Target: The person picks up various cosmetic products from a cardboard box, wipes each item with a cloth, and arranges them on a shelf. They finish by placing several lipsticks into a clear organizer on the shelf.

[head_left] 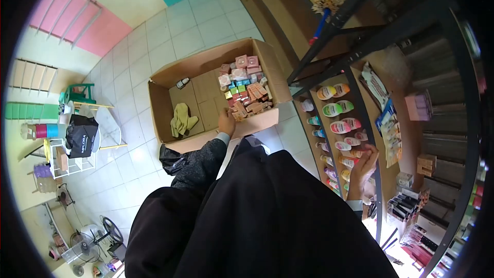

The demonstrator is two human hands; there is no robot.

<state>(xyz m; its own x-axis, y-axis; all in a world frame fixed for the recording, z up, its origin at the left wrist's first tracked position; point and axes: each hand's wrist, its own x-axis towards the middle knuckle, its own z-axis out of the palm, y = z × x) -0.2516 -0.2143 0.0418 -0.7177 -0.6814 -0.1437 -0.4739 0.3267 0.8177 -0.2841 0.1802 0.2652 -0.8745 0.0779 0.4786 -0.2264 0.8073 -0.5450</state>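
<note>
A large open cardboard box (206,139) stands on the floor before me. My left hand (226,123) reaches over its near wall, fingers curled beside the small tan boxes (252,104); what they hold, if anything, is hidden. Pink boxes (242,62) and blue, green and red ones fill the carton's right part. On its left lie a yellow-green cloth (183,120) and a small dark-and-white bottle (182,83). My right hand (364,169) is raised at the shelf, fingers extended and slightly bent, close to rows of colourful bottles (340,126).
The dark-framed shelf rack (378,185) runs along my right, with packets (391,133) and small goods behind the bottles. A feather duster (329,0) hangs on it. To the left are a black bag (82,136), a green stool (80,92) and a fan (85,247) on the tiled floor.
</note>
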